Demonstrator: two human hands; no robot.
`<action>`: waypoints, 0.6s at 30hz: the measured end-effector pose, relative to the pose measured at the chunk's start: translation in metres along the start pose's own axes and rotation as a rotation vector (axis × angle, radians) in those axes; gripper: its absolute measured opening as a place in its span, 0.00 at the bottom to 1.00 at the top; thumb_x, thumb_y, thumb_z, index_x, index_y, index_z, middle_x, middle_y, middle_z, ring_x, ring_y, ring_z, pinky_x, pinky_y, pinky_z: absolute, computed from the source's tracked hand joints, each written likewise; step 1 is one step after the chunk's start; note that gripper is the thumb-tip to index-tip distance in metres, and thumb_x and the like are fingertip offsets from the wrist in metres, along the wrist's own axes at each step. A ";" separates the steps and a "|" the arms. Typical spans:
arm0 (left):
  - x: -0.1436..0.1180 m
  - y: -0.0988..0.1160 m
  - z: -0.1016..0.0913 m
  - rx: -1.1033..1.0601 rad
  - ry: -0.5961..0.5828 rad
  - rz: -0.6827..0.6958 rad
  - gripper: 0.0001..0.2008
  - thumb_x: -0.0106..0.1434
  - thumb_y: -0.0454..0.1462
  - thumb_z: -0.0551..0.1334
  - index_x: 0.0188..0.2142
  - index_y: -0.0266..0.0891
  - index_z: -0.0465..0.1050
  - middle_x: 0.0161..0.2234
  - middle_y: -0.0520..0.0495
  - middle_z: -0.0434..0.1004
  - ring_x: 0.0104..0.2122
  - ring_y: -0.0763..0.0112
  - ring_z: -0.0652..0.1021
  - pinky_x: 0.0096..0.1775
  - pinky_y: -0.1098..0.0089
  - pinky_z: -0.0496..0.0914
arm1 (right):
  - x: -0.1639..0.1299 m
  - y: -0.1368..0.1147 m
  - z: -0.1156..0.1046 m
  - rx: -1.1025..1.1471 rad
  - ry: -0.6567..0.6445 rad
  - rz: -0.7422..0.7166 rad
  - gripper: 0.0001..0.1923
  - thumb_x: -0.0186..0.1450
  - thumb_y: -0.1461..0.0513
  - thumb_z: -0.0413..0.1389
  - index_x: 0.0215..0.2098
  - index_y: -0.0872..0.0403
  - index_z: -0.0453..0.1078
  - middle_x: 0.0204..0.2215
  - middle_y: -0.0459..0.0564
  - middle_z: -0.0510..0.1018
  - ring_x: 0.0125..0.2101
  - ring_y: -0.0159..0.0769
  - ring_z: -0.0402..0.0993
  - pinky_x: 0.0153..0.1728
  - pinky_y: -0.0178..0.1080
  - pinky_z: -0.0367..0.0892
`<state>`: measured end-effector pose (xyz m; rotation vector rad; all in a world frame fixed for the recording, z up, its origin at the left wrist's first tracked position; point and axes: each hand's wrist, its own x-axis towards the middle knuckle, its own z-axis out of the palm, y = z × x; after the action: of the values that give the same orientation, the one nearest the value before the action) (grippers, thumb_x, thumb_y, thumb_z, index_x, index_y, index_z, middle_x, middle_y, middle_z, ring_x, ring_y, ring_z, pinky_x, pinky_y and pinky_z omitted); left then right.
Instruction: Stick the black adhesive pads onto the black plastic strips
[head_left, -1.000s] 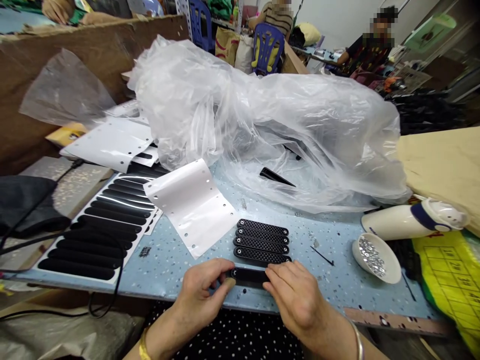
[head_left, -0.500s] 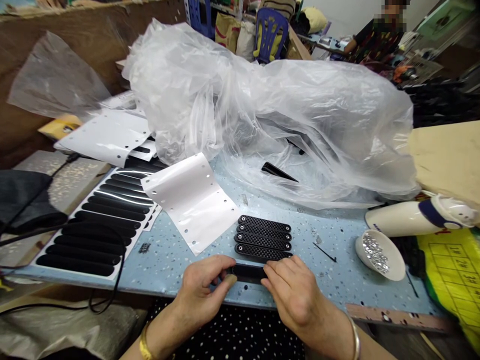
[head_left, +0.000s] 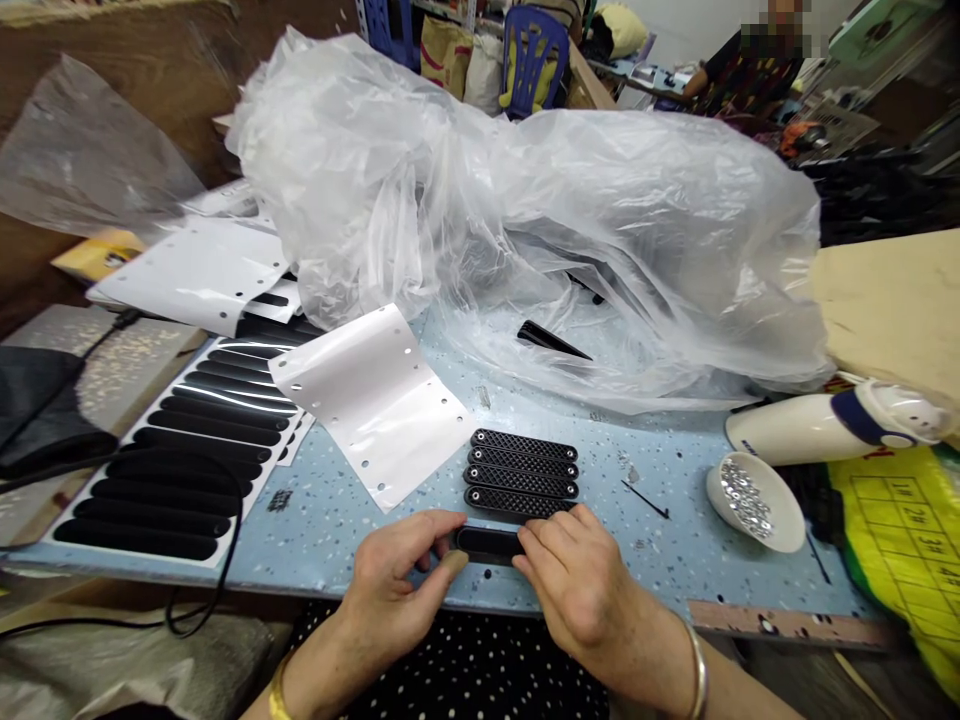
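A black strip-shaped plastic piece (head_left: 489,542) with rounded ends lies across the front of the table, between my two hands. The thumb and forefinger of my left hand (head_left: 401,570) pinch its left end. My right hand (head_left: 577,575) is closed over its right end, and the fingers hide that part. Just beyond it sit several black textured strips (head_left: 523,470) in a neat stack of rows, with metal rivets at their ends. To the left lies a white sheet of black adhesive strips (head_left: 176,455), with a blank punched backing sheet (head_left: 375,405) beside it.
A large clear plastic bag (head_left: 525,210) spreads over the back of the blue speckled table (head_left: 330,530). At right are a bowl of small metal parts (head_left: 784,510), a cream bottle (head_left: 810,428) and a yellow bag (head_left: 900,540). A black cable (head_left: 232,540) crosses the left side. Another person sits far back.
The whole view has shifted slightly. Both hands stay at the black piece's ends, and its upper face shows a little more clearly between them.
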<state>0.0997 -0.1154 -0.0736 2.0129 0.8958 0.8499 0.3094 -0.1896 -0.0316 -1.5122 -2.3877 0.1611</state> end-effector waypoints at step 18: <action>-0.004 -0.003 0.002 -0.007 0.014 -0.050 0.11 0.60 0.32 0.63 0.43 0.39 0.75 0.33 0.48 0.85 0.24 0.74 0.81 0.26 0.76 0.78 | -0.007 0.005 0.010 0.021 -0.025 0.022 0.09 0.68 0.69 0.51 0.43 0.60 0.72 0.30 0.54 0.74 0.31 0.41 0.64 0.32 0.45 0.57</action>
<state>0.0982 -0.1175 -0.0779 1.9724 0.9456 0.8388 0.3129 -0.1930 -0.0438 -1.5361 -2.3817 0.2102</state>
